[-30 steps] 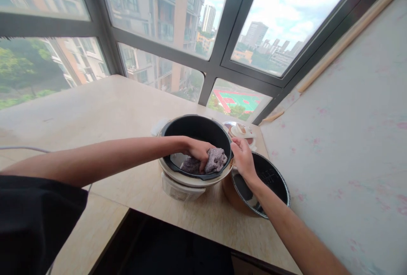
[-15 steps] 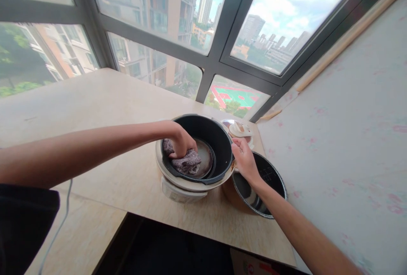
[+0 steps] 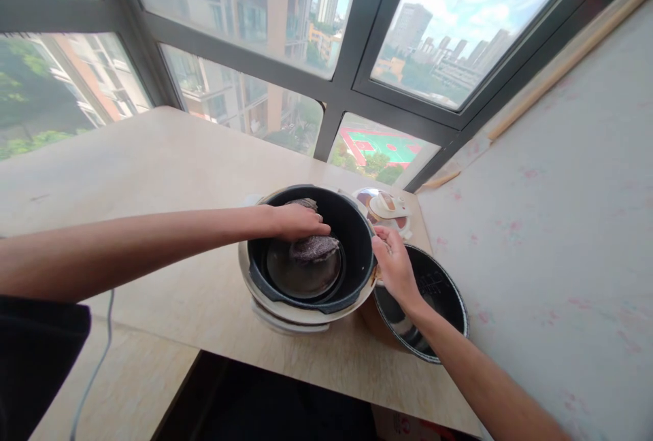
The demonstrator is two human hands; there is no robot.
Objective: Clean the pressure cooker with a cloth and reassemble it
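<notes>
A purplish-grey cloth [image 3: 315, 249] is bunched in my left hand [image 3: 300, 221], which reaches down into an electric pressure cooker [image 3: 286, 310]. The cooker has a pale body, a black notched rim and a dark round plate at its bottom. Part of the cloth shows behind the hand, against the far inner wall. At the cooker's right edge, the fingers of my right hand [image 3: 392, 260] are curled on the rim, partly hidden from view. Close below that hand stands a dark inner pot [image 3: 436, 291] with a brownish outside and marks on its inner wall.
Behind the cooker, a lid [image 3: 385, 205] with a cream handle lies near the window corner. Beige stone-look countertop [image 3: 153, 162] runs along the window frame [image 3: 245, 70]. A grey cord [image 3: 96, 366] crosses it at the left. Flowered wallpaper [image 3: 551, 223] covers the wall at right.
My left hand has moved the cloth from the near-left inner side toward the far side, uncovering more of the bottom plate. The cooker has tipped or shifted slightly; my right hand stays at its rim.
</notes>
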